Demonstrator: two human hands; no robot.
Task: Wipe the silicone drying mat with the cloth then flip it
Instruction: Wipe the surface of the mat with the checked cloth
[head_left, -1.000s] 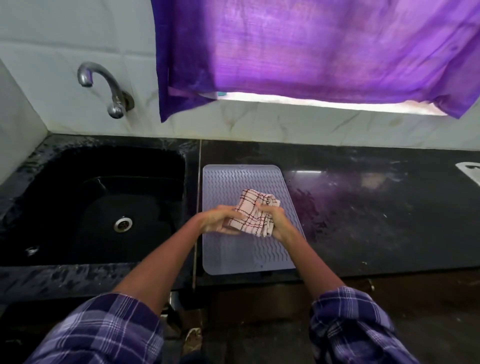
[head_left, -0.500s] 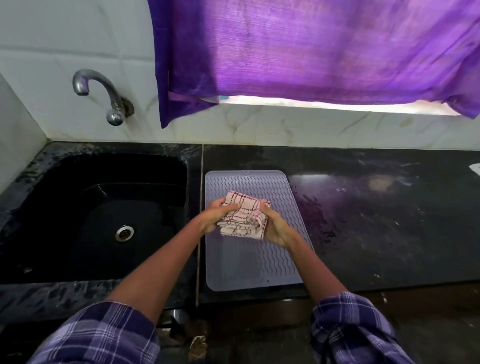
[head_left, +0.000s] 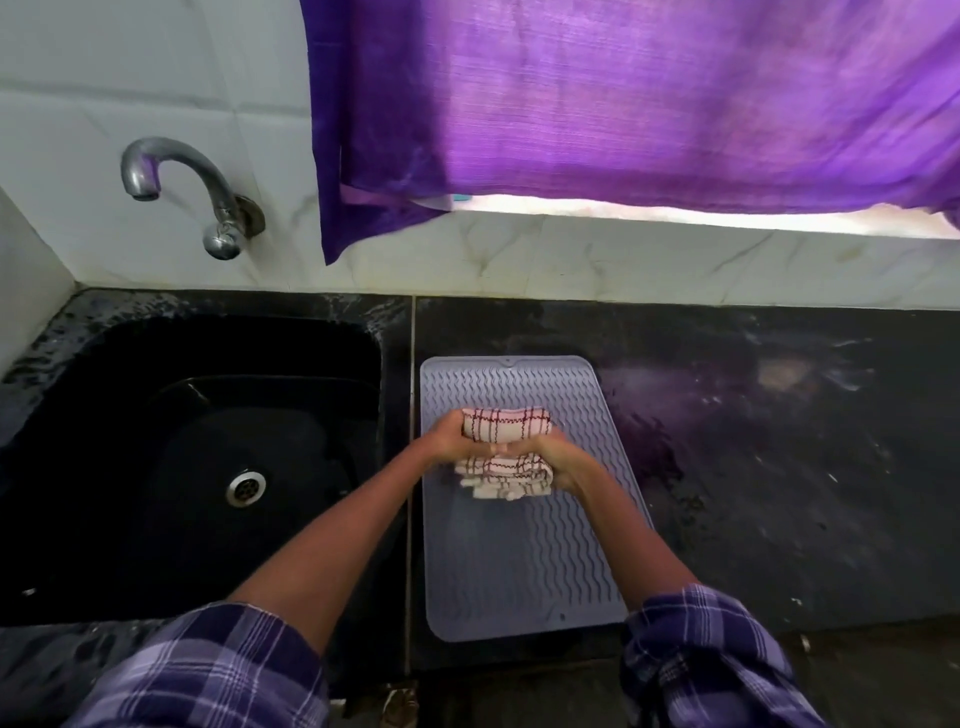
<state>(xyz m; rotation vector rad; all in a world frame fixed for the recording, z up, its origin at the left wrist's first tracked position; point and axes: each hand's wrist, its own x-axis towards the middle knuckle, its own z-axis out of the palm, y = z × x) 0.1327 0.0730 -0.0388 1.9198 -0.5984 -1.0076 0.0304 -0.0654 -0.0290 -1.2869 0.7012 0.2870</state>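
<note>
A grey silicone drying mat (head_left: 524, 561) with wavy ridges lies flat on the black counter, just right of the sink. Over its upper middle I hold a white cloth (head_left: 506, 423) with red checks, folded into a thick bundle. My left hand (head_left: 449, 441) grips the cloth's left side, fingers curled over it. From the right, my right hand (head_left: 550, 457) grips the same bundle. The fingertips of both hands meet across the cloth's middle. The cloth's lower folds hang close to the mat; whether they touch it is unclear.
A black sink (head_left: 208, 467) with a steel drain sits to the left, under a chrome tap (head_left: 208, 202) on the tiled wall. The dark counter (head_left: 779, 467) stretches right, wet and smeared. A purple curtain (head_left: 649, 104) hangs above the back wall.
The cloth went from a loose crumpled shape to a tighter folded bundle. My hands have come closer together over it. The camera view has shifted, with the mat lower in the frame.
</note>
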